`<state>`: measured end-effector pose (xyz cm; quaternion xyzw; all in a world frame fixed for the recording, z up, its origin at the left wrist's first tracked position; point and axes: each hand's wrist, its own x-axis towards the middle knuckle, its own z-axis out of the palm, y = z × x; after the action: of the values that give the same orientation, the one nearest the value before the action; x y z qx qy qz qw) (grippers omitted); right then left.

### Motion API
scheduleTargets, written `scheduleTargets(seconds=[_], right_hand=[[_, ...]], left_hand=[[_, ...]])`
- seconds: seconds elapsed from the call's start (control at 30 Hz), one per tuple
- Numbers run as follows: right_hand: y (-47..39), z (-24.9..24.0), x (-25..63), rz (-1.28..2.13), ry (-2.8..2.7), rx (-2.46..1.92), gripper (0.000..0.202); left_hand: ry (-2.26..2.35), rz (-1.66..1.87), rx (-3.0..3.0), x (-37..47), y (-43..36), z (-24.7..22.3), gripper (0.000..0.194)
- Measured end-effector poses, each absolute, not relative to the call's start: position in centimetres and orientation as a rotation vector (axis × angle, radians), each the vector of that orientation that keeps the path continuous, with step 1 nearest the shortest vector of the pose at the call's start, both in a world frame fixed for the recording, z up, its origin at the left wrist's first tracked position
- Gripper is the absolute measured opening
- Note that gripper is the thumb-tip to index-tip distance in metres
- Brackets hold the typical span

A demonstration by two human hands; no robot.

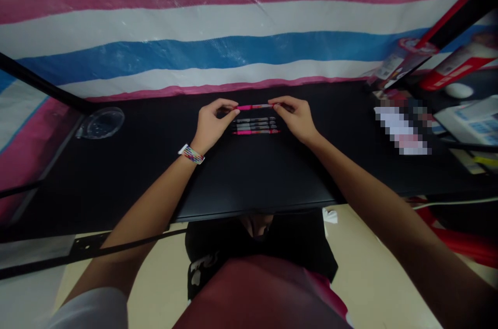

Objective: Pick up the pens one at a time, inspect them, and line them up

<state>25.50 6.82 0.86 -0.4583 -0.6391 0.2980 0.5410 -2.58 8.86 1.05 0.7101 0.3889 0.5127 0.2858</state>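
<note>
A pink pen point(252, 107) lies level between my two hands, at the back of a black table. My left hand point(216, 119), with a colourful band on its wrist, pinches the pen's left end. The right end is pinched between the thumb and fingers of my right hand point(293, 115). Just in front of it, several dark pens point(254, 124) lie side by side in a row, parallel to it. Nearest to me in that row is another pink pen point(256, 132).
A clear round plastic container point(103, 122) sits at the left. To the right stand a clear cup-like container point(402, 62), a red and white canister point(459, 64), a white round object point(459, 91) and a blurred-out packet point(402, 129). Striped sheeting point(233, 51) hangs behind the black table point(257, 178).
</note>
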Motion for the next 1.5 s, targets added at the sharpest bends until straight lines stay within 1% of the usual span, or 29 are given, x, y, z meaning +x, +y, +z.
scheduleTargets(seconds=[0.13,0.27,0.6,0.83,0.93,1.13,1.23,1.33,1.43,1.5], right_hand=[[6.6,0.8,26.0,0.532,-1.731,-1.201,0.019],[6.7,0.3,26.2,0.537,-1.822,-1.216,0.022],[7.1,-0.4,26.2,0.501,-1.871,-1.248,0.021],[6.7,0.1,26.0,0.499,-1.855,-1.244,0.027],[6.6,0.2,25.9,0.517,-1.839,-1.236,0.026],[6.6,0.1,25.9,0.494,-1.867,-1.236,0.024],[6.5,0.1,25.9,0.508,-1.811,-1.239,0.024],[6.4,0.0,25.6,0.547,-1.652,-1.203,0.028],[6.7,-0.6,25.1,0.674,-1.447,-1.163,0.034],[7.0,-1.2,24.7,0.787,-1.338,-1.143,0.039]], left_hand=[[1.131,1.312,2.059,-3.0,9.1,0.7,0.01],[1.162,1.202,2.155,-3.4,9.4,0.1,0.011],[1.214,1.124,2.22,-3.4,9.9,-0.2,0.012],[1.207,1.123,2.225,-3.5,10.1,-0.6,0.018],[1.221,1.118,2.227,-3.5,10.0,-0.6,0.02],[1.188,1.136,2.225,-3.5,10.1,-0.8,0.02],[1.213,1.12,2.236,-3.5,10.1,-0.8,0.021],[1.227,1.167,2.16,-3.3,9.9,-0.7,0.023],[1.173,1.253,1.983,-2.8,9.6,-0.7,0.026],[1.115,1.285,1.865,-2.3,9.5,-0.9,0.031]])
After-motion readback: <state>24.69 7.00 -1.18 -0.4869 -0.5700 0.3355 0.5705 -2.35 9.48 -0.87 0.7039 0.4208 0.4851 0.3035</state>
